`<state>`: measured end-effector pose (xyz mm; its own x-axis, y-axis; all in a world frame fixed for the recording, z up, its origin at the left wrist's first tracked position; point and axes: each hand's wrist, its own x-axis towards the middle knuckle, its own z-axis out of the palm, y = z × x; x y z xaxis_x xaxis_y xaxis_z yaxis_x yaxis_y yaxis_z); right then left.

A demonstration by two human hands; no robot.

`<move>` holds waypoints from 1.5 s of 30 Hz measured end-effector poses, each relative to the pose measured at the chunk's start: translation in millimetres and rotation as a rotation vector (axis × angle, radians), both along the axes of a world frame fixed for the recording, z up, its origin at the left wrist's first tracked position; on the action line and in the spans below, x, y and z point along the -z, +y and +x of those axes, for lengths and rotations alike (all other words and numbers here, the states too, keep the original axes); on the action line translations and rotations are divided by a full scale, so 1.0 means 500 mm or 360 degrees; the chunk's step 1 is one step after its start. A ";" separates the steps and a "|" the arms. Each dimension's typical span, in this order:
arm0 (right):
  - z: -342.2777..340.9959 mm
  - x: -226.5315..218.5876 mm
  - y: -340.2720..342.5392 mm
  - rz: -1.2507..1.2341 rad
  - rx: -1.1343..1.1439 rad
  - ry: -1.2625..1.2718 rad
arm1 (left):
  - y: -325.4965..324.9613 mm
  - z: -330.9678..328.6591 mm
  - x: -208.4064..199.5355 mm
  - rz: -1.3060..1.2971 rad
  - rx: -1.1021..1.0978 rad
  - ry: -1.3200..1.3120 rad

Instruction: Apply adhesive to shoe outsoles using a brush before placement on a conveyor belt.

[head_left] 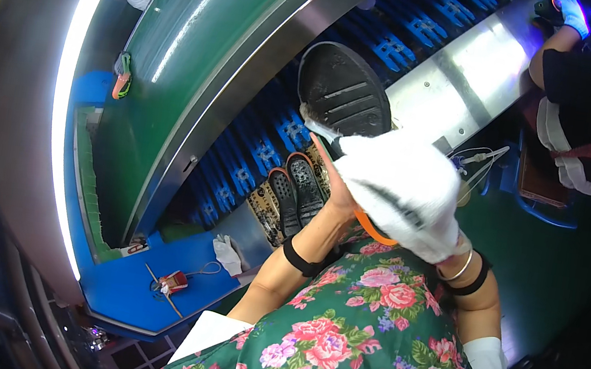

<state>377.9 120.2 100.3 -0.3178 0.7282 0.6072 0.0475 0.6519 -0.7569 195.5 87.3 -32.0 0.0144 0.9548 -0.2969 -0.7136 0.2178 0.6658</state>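
Observation:
My left hand [340,190] is bare and closed round the edge of a black shoe sole [345,85], with its thumb lying along the side. Wide grooves cross the sole's upturned face. White fabric with a dark smear, a glove or a cloth [408,174], covers my right hand and the sole's middle, so the right fingers are hidden. Below the fabric shows a curved orange edge [375,230], which looks like the sole's other end. A pair of black soles with orange rims [300,189] lies beyond my left forearm.
A green conveyor belt [206,41] carries orange-and-green shoes [122,76]. Behind the soles runs a line of blue fixtures [242,176]. A blue table [134,290] at the left holds a red object [174,282] and a white glove [227,254]. A co-worker in a blue glove [574,16] is at the upper right.

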 end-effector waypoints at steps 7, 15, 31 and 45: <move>0.020 0.000 -0.014 0.0064 0.0133 0.0004 | 0.018 0.006 -0.036 0.0066 0.0082 0.0116; 0.014 0.012 -0.011 -0.0003 0.0121 0.0041 | 0.037 -0.028 -0.055 0.0052 0.0060 -0.0469; 0.011 0.021 -0.012 0.0064 -0.0136 0.0041 | 0.089 -0.010 -0.139 0.0222 0.0393 -0.0383; 0.015 0.005 -0.025 -0.0010 -0.0095 -0.0031 | 0.112 -0.041 -0.151 0.0523 0.0267 -0.0422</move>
